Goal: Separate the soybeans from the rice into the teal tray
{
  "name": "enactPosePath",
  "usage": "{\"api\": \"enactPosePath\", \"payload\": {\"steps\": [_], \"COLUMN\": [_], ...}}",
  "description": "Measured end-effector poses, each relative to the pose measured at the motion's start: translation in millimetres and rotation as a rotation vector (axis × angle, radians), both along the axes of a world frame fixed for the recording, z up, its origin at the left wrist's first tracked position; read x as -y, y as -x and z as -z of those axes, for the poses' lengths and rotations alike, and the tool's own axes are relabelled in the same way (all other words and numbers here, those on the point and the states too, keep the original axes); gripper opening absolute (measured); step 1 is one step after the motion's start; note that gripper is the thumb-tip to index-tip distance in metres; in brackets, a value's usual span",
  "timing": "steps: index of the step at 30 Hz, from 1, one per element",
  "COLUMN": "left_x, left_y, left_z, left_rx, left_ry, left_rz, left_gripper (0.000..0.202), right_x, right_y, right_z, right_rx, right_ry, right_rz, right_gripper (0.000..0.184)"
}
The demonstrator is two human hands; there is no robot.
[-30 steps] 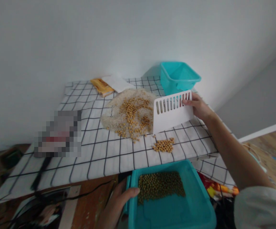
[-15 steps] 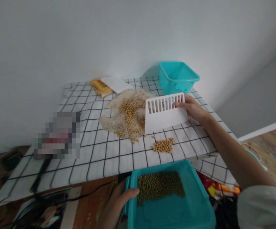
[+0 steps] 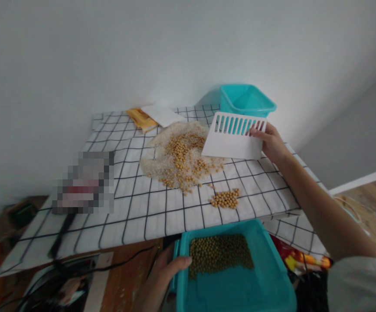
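Note:
My right hand (image 3: pixel 274 145) grips a white slotted scraper (image 3: pixel 231 145) by its right end, thumb over the slots. The scraper is tilted above the cloth, beside the right edge of a rice heap (image 3: pixel 160 145). Soybeans (image 3: pixel 179 158) lie mixed over that rice, and a small separate pile of soybeans (image 3: pixel 225 199) sits nearer the front edge. Below the table edge, my left hand (image 3: pixel 163 277) is closed on the left rim of a teal plastic bin (image 3: pixel 240 294), its thumb over the rim. Inside, a layer of soybeans (image 3: pixel 220 253) covers the far part; most left fingers are hidden.
Another teal bin (image 3: pixel 248 99) stands at the back right by the wall. White and yellow bags (image 3: pixel 160 115) lie behind the rice. A pixelated dark-edged object (image 3: pixel 83 182) rests at the left of the checked tablecloth (image 3: pixel 125 212), with a black cable below.
My right hand has lifted the scraper up and slightly right, tilting it, which uncovers soybeans on the heap's right side. My left hand still holds the bin.

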State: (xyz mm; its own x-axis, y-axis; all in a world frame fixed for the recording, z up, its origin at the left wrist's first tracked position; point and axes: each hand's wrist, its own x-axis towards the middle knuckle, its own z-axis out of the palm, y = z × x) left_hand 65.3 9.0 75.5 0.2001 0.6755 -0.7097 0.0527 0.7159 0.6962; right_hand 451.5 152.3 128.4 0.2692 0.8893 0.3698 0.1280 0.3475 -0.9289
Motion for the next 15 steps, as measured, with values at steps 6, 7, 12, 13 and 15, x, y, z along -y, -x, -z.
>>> {"api": "enactPosePath", "payload": {"steps": [6,7,12,13,15], "left_x": [2,2,1,0,0], "left_y": [1,1,-2,-3,-3], "left_z": [9.2,9.3,-0.7,-1.9,-0.7], "left_rx": [-0.032,-0.031,-0.008,0.007,0.018], "left_ry": [0.025,0.021,-0.002,0.005,0.011], "left_rz": [-0.043,-0.045,-0.027,-0.034,-0.032], "left_gripper": [0.064,0.065,0.053,0.054,0.056], "right_x": [1,2,3,4,5], "right_y": [2,2,2,2,2], "right_z": [0.4,0.5,0.6,0.5,0.2], "right_rx": [0.075,0.081,0.083,0.08,0.064], "right_ry": [0.015,0.022,0.075,0.087,0.096], "right_rz": [-0.014,-0.02,-0.079,-0.096,-0.117], "right_gripper": [0.026,0.027,0.029,0.029,0.028]}}
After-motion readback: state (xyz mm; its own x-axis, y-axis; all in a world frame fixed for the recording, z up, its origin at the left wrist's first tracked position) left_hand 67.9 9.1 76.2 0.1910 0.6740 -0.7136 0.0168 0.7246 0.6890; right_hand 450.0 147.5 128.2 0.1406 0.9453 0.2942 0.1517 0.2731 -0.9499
